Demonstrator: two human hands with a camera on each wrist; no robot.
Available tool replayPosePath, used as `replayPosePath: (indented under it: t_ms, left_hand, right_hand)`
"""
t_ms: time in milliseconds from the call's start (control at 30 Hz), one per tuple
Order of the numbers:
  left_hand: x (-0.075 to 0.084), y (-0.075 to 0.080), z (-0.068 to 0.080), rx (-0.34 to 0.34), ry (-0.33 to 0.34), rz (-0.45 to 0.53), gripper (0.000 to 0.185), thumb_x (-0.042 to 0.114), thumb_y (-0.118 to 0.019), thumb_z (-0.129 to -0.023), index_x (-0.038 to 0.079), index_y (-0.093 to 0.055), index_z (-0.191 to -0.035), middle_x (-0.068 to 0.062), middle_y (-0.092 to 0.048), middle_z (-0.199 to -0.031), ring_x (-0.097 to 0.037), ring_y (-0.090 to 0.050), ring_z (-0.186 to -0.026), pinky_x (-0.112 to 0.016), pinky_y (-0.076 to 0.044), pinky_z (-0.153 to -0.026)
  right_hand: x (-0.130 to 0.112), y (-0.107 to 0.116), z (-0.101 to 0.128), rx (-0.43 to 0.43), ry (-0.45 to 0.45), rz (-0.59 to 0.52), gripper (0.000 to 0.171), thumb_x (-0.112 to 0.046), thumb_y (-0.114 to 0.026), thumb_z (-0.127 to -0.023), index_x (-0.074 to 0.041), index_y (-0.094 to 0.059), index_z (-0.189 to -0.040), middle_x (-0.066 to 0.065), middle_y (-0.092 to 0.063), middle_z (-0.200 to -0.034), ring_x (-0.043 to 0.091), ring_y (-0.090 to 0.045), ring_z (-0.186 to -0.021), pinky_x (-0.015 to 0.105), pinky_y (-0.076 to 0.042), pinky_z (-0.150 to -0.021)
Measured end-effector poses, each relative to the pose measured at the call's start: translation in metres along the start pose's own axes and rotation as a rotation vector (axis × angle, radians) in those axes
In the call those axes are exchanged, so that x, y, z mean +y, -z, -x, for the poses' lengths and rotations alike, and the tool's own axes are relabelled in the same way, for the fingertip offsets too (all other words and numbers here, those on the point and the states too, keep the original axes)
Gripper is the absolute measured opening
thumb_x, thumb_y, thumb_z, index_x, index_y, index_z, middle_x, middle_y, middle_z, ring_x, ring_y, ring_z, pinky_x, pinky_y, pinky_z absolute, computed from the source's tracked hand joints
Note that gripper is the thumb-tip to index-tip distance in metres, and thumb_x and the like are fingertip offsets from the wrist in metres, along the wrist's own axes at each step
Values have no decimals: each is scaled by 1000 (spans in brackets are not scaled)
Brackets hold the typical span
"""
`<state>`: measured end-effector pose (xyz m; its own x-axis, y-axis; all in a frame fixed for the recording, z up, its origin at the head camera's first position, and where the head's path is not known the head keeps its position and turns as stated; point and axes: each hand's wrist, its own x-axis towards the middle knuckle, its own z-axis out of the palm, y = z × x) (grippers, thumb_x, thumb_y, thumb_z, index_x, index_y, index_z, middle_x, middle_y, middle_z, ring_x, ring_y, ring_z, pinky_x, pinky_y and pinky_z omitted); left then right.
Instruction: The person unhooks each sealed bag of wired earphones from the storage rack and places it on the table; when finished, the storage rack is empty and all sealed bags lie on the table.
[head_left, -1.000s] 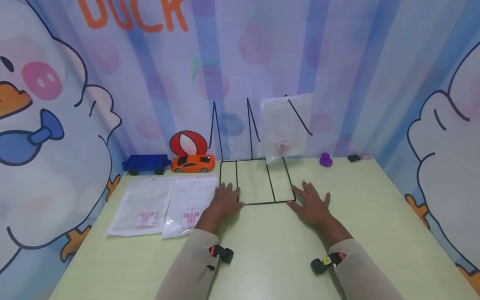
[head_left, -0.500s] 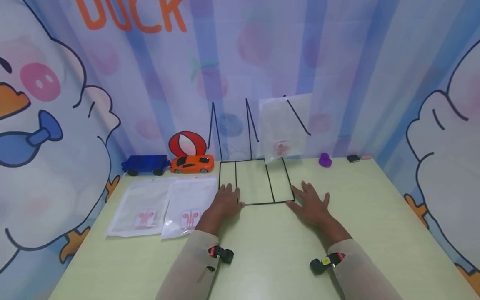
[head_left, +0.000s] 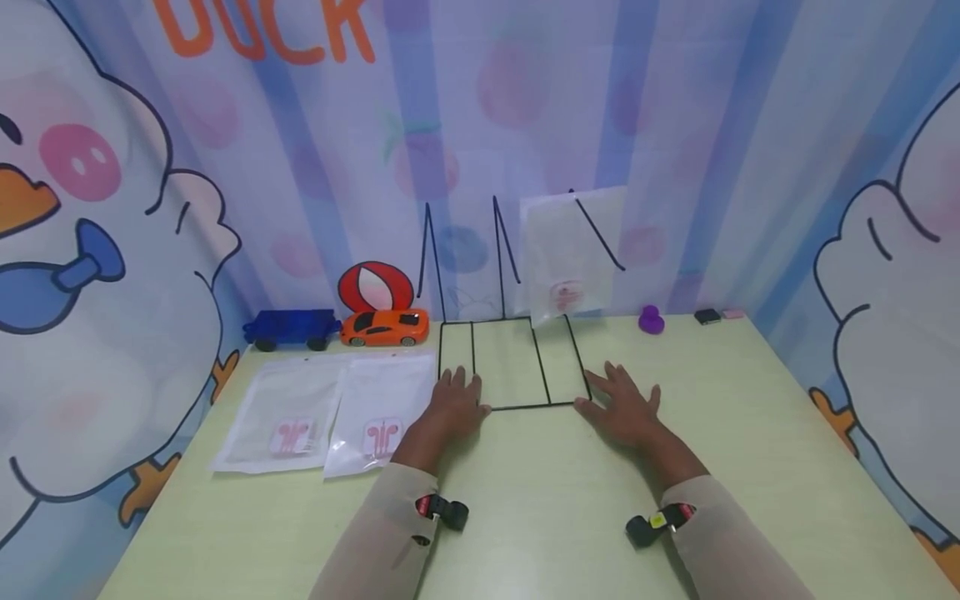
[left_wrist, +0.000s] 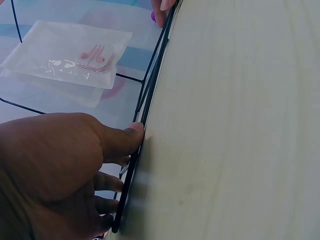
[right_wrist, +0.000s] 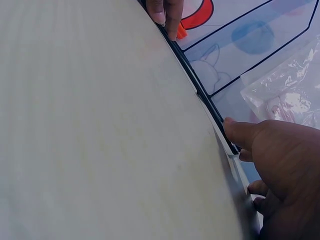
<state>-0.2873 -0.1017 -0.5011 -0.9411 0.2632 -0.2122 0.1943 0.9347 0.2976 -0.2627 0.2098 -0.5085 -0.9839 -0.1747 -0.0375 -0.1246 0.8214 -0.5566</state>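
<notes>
Left hand (head_left: 452, 403): we see it lying palm down, fingers straight and slightly spread, thumb pointing inward.
Right hand (head_left: 622, 403): we see it flat too, fingers fanned forward, thumb reaching toward the left one.
Forearms: both run forward and slightly inward in pale sleeves, each wrist wearing a small strapped camera.

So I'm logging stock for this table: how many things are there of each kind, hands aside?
Clear earphone packets: 3
Toy vehicles: 2, blue truck, orange car
Black wire rack: 1
Purple toy: 1
Small black item: 1
Small pink item: 1
Total: 9
</notes>
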Motion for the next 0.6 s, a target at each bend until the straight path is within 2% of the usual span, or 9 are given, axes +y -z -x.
replayPosePath:
  t_ms: [300,467,600]
  left_hand:
    - [5,1,3,5,-19,-25,66,33,-54,-115,0,-35,-169,-23,-23,-181,-48,-18,-169,-58,-20,-139]
    - [6,0,3,1,-28,-23,66,34,-53,-115,0,-33,-169,-23,-22,-182,-48,-17,-169,-58,-19,-139]
    - [3,-2,1,14,-27,-50,66,34,-53,-115,-1,-35,-168,-24,-25,-180,-48,-20,-168,-58,-21,-139]
  right_hand:
    - [8,-1,-3,-15,-6,8,72,-55,-53,-111,-15,-40,-170,23,-16,-182,48,-5,-170,86,15,-123]
    - [8,7,-6,-40,-25,-38,72,-56,-53,-112,-16,-38,-171,22,-16,-182,47,-5,-170,86,15,-123]
    - [6,14,-13,-36,2,-93,73,-53,-53,-112,-14,-36,-171,24,-17,-182,51,-11,-169,88,9,-123]
